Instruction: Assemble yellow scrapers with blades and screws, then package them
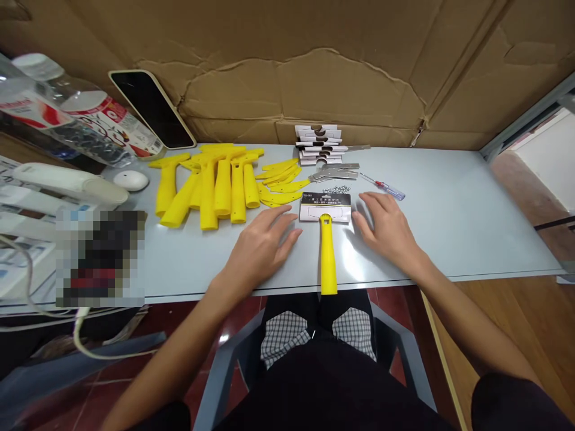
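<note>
In the head view a yellow-handled scraper point(328, 257) lies before me, its head covered by a black and white card point(325, 208). The handle points toward me and reaches the table's front edge. My left hand point(265, 240) rests left of the card, fingers apart, holding nothing. On the other side, my right hand point(385, 227) is open near the card's right edge. Small screws point(336, 190) lie in a pile just behind the card. A screwdriver point(383, 187) with a clear handle lies beyond my right hand. Metal blades point(336, 173) sit behind the screws.
Yellow scraper handles point(209, 185) are heaped at left, beside flat yellow pieces point(282, 179). Folded cards point(320, 143) are stacked at the back against a cardboard wall point(287, 72). Bottles point(85, 108), a phone point(153, 108) and a white mouse point(130, 181) occupy the left end.
</note>
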Motion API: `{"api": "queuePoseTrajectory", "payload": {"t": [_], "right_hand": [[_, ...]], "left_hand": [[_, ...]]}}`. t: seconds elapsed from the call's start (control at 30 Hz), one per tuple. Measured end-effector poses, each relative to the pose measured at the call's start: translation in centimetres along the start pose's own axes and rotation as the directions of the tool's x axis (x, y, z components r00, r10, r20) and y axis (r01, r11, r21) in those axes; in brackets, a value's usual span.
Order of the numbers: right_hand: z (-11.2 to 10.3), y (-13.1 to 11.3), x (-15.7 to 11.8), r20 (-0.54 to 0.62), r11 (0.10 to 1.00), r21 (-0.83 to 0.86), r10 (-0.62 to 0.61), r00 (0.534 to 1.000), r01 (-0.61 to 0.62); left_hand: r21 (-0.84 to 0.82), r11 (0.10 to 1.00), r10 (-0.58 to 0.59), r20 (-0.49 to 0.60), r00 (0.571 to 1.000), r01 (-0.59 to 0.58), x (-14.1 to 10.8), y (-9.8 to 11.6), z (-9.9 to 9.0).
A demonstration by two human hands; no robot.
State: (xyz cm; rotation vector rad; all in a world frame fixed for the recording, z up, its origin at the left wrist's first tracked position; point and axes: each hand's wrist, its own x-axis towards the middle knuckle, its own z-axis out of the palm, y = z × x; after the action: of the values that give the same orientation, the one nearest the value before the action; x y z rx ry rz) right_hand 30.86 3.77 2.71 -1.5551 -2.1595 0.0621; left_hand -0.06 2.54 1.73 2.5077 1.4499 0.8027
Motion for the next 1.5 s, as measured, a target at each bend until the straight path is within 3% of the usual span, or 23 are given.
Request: {"api": "queuePoseTrajectory", "payload": {"t": [0.13, 0.23, 0.33, 0.7, 0.87, 0.93, 1.07, 1.17, 1.33, 1.5], "right_hand": [[0.3, -0.4, -3.5, 0.191, 0.989, -0.145, 0.029, 0.981, -0.001], [0.4, -0.9, -4.0, 0.312, 0.978, -0.210, 0.069, 0.948, -0.003], [0.2, -1.3, -3.6, 0.350, 0.972, -0.234, 0.109, 0.930, -0.026], [0.2, -1.4, -3.3, 0.327, 0.977, -0.209, 0.107, 0.939, -0.038], [-0.5, -4.7, -2.0, 0.095, 0.965, -0.223, 0.164, 0.982, -0.139], [-0.5, -6.9, -1.3, 0.063, 0.967, -0.193, 0.181, 0.982, -0.166], [0.4, -10.2, -0.1, 0.111, 0.969, -0.201, 0.167, 0.980, -0.142], [1.2, -11.2, 0.2, 0.150, 0.965, -0.237, 0.151, 0.977, -0.113], [0.7, -11.1, -0.9, 0.254, 0.974, -0.225, 0.090, 0.963, -0.032], [-1.6, -9.0, -4.9, 0.314, 0.988, -0.148, 0.087, 0.945, -0.041]], "left_hand": [[0.060, 0.997, -0.049, 0.071, 0.996, 0.044, -2.8, -0.1, 0.6], [0.114, 0.991, -0.082, 0.123, 0.989, 0.068, -2.7, 0.3, 1.4], [0.180, 0.982, -0.095, 0.193, 0.977, 0.060, -2.1, 0.6, 1.9], [0.209, 0.975, -0.115, 0.210, 0.971, 0.070, -2.1, 0.5, 2.3], [0.220, 0.974, -0.108, 0.215, 0.971, 0.060, -2.0, 0.5, 2.4], [0.221, 0.973, -0.114, 0.213, 0.970, 0.066, -2.0, 0.6, 2.4], [0.208, 0.974, -0.132, 0.194, 0.972, 0.090, -2.1, 0.7, 2.4], [0.209, 0.973, -0.135, 0.185, 0.973, 0.095, -2.1, 0.7, 2.4], [0.195, 0.977, -0.123, 0.172, 0.977, 0.089, -2.2, 0.4, 2.6], [0.177, 0.981, -0.109, 0.134, 0.985, 0.084, -2.5, 0.2, 2.5]]}}
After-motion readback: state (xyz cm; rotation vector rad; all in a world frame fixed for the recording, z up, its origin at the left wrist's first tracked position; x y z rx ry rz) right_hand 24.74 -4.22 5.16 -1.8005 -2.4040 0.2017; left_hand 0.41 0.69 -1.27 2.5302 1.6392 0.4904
